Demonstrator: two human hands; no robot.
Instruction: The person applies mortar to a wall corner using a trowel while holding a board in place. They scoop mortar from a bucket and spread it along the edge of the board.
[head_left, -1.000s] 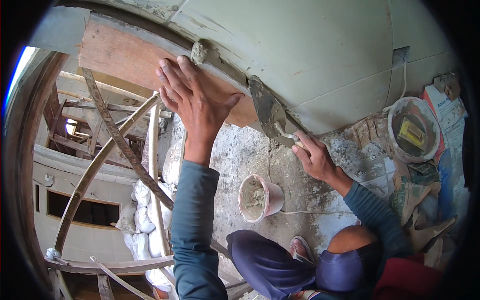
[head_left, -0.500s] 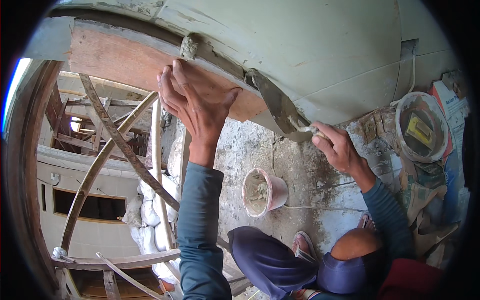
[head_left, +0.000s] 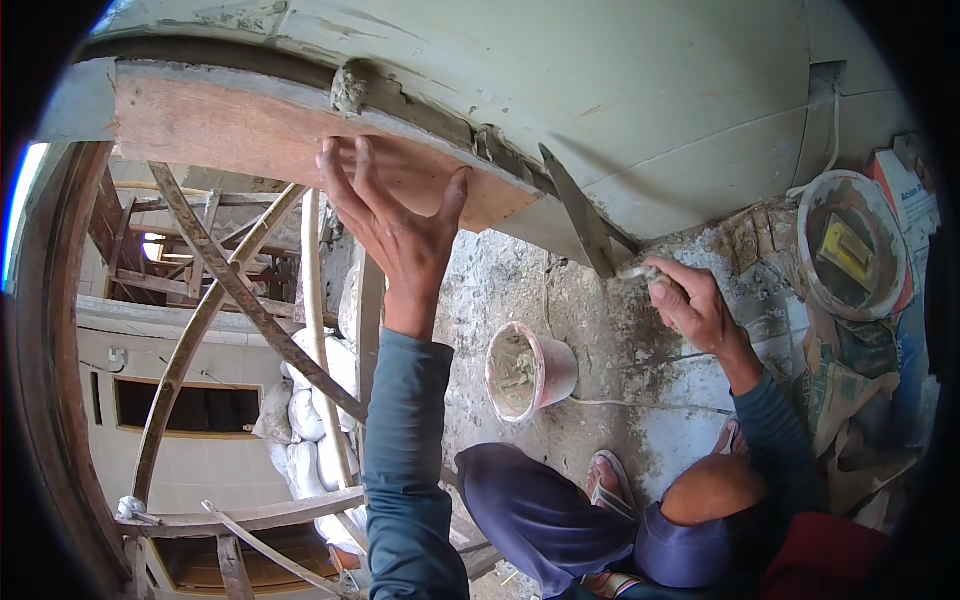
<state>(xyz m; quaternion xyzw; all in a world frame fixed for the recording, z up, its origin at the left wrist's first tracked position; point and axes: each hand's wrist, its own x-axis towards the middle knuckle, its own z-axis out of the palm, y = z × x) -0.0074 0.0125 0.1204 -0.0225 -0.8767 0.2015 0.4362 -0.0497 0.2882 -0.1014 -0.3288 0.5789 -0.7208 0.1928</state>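
Our left hand (head_left: 402, 240) spreads wide on the board (head_left: 220, 115), right hand (head_left: 702, 312) grips the trowel (head_left: 582, 218); upper-centre mortar (head_left: 349, 90) seems laid, unsmoothed.

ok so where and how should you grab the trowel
Probably best by the handle, coming from the person's right: the trowel has its thin blade reaching away toward the tiled wall, while the handle end, mostly hidden inside the right hand, lies on that right side, so fingers can wrap it clear of the blade's edges.
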